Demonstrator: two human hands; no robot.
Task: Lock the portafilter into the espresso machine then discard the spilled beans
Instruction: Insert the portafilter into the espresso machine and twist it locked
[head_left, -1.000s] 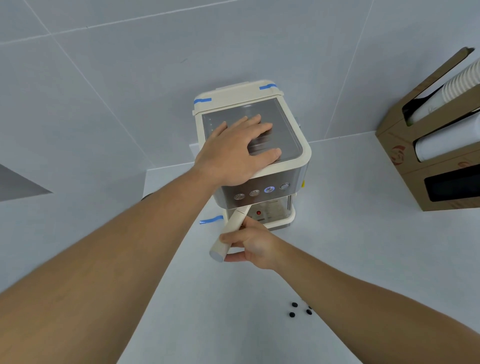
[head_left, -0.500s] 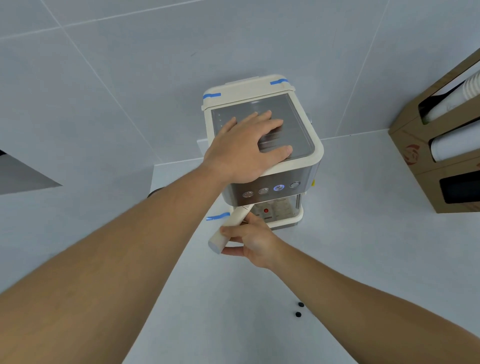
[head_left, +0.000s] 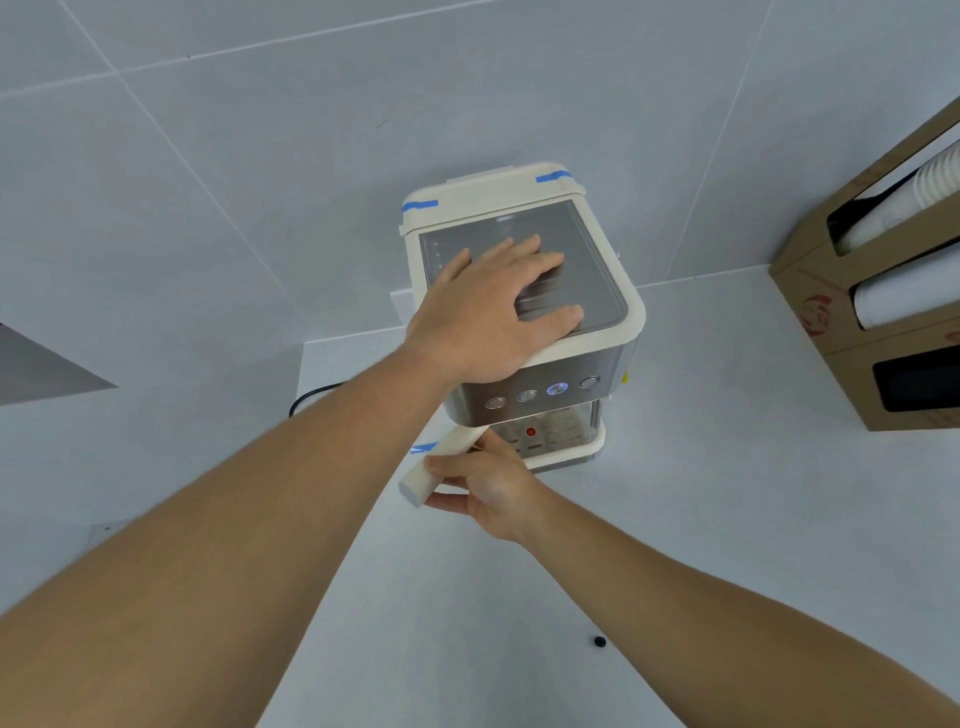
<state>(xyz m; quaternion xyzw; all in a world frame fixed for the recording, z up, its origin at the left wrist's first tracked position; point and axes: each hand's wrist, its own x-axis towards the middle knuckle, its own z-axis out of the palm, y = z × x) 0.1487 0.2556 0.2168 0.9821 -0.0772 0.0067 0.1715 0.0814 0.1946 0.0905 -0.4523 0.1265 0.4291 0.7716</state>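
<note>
The espresso machine (head_left: 524, 312) is stood against the tiled wall. Its top is pressed by the left hand (head_left: 488, 317), laid flat with fingers spread. Below its button panel, the portafilter (head_left: 441, 465) handle is gripped by the right hand (head_left: 493, 488). One spilled bean (head_left: 599, 641) is seen well in front of the machine.

portafilter (head_left: 447, 460) basket under machine, unseen

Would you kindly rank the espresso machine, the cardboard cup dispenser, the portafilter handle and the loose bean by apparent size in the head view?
1. espresso machine
2. cardboard cup dispenser, cut off by the frame edge, so its rank against the machine is unsure
3. portafilter handle
4. bean
</note>
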